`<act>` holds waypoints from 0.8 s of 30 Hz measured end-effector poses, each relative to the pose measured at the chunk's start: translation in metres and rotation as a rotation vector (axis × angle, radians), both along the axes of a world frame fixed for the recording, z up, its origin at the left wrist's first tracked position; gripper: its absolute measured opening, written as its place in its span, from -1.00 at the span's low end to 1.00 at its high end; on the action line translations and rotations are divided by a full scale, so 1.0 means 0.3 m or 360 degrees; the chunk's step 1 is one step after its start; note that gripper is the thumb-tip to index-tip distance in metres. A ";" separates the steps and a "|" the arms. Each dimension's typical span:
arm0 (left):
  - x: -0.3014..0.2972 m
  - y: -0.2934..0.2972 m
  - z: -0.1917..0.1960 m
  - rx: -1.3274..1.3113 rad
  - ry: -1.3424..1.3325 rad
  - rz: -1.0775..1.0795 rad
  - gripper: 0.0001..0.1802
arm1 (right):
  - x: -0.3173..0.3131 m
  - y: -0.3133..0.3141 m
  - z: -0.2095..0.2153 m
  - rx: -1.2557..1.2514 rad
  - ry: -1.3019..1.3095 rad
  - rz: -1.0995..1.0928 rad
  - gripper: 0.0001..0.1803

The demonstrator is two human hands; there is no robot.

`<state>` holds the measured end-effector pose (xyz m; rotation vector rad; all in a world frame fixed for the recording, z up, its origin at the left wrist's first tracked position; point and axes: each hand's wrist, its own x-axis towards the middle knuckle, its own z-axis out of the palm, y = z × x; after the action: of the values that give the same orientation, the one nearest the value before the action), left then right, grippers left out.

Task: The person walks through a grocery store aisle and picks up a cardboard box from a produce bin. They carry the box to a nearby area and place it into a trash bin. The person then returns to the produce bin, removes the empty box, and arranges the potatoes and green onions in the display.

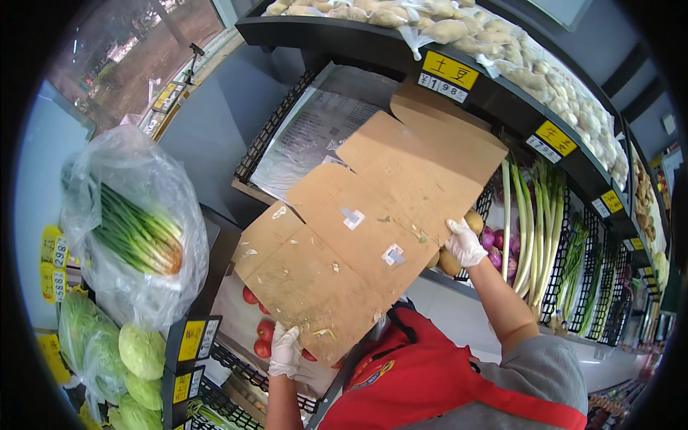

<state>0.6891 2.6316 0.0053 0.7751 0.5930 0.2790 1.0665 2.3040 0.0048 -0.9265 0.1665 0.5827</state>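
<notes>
Head view: flattened brown cardboard (380,183) across the frame's centre.
I see the gloved left hand (285,351) clamped on its lower edge, bottom left of centre, and the gloved right hand (466,244) clamped on its right edge, right of centre.

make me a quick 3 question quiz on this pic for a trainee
1. What do the left hand and right hand both hold?
2. True or false: the tomatoes are nearer the left hand than the right.
3. The big clear bag at left holds: a) carrots b) scallions c) corn

Key: 1. cardboard; 2. true; 3. b
</notes>
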 end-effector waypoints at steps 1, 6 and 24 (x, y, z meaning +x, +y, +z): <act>-0.038 0.006 -0.002 0.0021 0.0041 -0.0044 -0.28 | -0.063 -0.043 -0.018 0.0034 0.0006 -0.0071 -0.42; -0.146 0.018 0.014 0.0082 0.0105 -0.0212 -0.28 | -0.329 -0.200 -0.061 0.0080 -0.0078 -0.0255 -0.37; 0.061 -0.576 0.264 0.0166 0.0108 -0.1341 -0.25 | -1.269 -1.136 0.172 0.0163 -0.0036 -0.1470 -0.42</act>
<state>0.7073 2.4588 0.0846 1.0695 0.2740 -0.4963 0.6858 1.9632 0.0565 -0.6589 0.5030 -0.2734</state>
